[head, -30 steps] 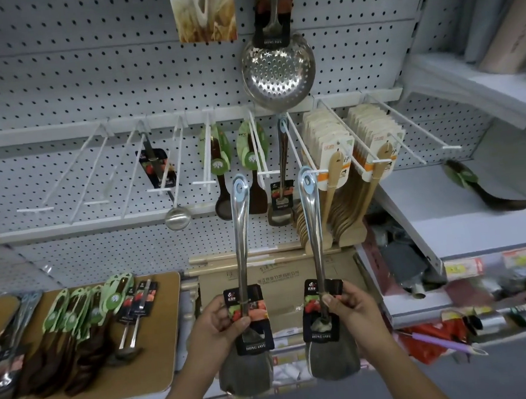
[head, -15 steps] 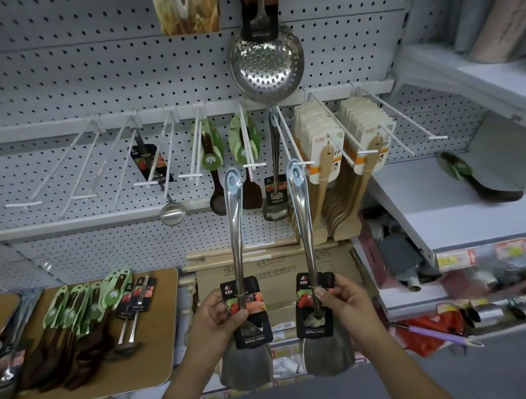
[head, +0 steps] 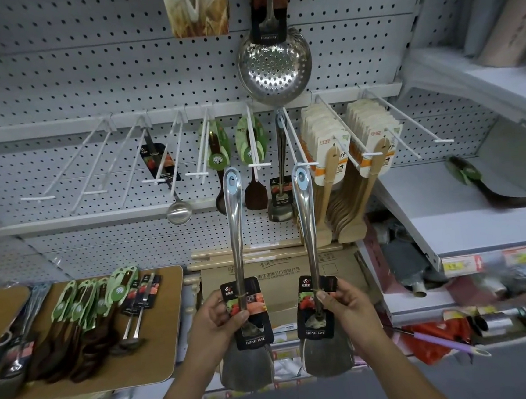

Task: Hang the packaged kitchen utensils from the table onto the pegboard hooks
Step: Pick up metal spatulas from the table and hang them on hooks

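Hardly moved, two spatulas stand upright: left hand (head: 215,326) grip pinches left spatula (head: 236,233), right hand (head: 348,303) grip pinches right spatula (head: 307,227).

We saw bare hooks (head: 38,198) open at left, packed wooden spatulas (head: 327,149) crowding the right side, a skimmer (head: 275,67) hanging low overhead.

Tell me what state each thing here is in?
Left hand: grips left spatula.
Right hand: pinches right spatula.
Left spatula: upright, unhooked.
Right spatula: upright, hole near hook tip.
Skimmer: hanging.
Table utensils: lying flat.
Leftmost hooks: bare.
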A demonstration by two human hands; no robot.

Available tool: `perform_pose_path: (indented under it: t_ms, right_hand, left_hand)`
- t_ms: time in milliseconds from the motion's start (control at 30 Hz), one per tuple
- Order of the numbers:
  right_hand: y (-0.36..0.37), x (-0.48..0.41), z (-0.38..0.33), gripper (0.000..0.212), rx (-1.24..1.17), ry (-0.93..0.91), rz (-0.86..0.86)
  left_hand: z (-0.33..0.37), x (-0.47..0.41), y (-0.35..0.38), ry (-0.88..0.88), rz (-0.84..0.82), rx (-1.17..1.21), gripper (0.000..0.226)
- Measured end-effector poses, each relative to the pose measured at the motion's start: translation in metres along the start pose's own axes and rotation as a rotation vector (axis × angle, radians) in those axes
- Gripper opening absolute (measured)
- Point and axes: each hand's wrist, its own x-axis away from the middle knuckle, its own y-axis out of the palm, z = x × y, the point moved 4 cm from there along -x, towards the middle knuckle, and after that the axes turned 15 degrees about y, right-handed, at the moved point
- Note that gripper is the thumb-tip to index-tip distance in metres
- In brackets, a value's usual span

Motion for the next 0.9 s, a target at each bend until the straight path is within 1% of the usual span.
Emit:
perform_pose_path:
  t_ms: [467,767,900]
  right_hand:
    - [-0.002,-0.035,0.004,0.019,-0.005,-0.023,0.069]
    - [0.006,-0.071,-0.008,0.017,-0.018,-0.025,0.082]
    - [0.012,-0.087,-0.020,0.017,-0.020,-0.036,0.076]
  left_hand:
    - [0.002,-0.004,-0.005,-0.016,0.012,0.005,0.037]
    - [0.000,-0.007,-0.010,-0.038,-0.008,-0.051,0.035]
    - [-0.001,-0.009,-0.012,-0.062,-0.025,-0.041,0.034]
